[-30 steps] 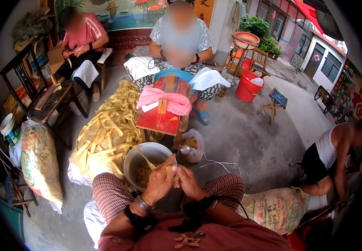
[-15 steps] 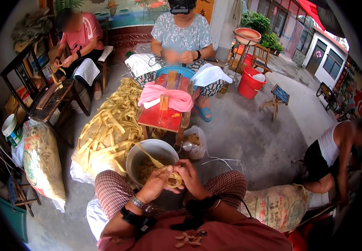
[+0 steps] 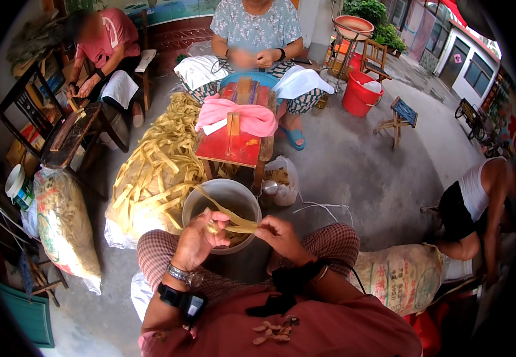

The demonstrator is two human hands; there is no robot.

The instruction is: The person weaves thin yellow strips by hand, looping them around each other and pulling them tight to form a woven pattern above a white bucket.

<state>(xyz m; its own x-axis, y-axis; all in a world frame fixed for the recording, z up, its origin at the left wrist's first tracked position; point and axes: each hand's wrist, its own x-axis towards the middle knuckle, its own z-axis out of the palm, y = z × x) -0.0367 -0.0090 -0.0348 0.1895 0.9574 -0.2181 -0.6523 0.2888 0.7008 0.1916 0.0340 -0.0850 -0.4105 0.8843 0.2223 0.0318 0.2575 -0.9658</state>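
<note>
A long flat yellow strip [image 3: 240,224] that looks like vegetable runs toward my right hand [image 3: 281,234], whose thumb and fingers pinch it. My left hand [image 3: 193,243] is turned partly palm up, its fingers curled around a yellowish piece of strip; whether this is the same strip's end cannot be made out. Both hands are above the near side of a round whitish tub [image 3: 238,191] between my knees. Yellow-brown pieces lie inside it, partly hidden by my hands. A heap of similar strips [image 3: 161,146] lies just beyond, to the left.
Ahead stands a red bench [image 3: 228,153] with a pink towel [image 3: 249,118]. A seated person [image 3: 256,35] works behind it, another [image 3: 115,44] at far left. Full sacks lie left [image 3: 67,220] and right [image 3: 399,281]. A third person [image 3: 478,199] bends at right.
My hands have drawn apart: the left opened out leftward, the right moved right, pulling the strip between them straighter. The loop around my fingers is no longer visible. The view has tilted down slightly.
</note>
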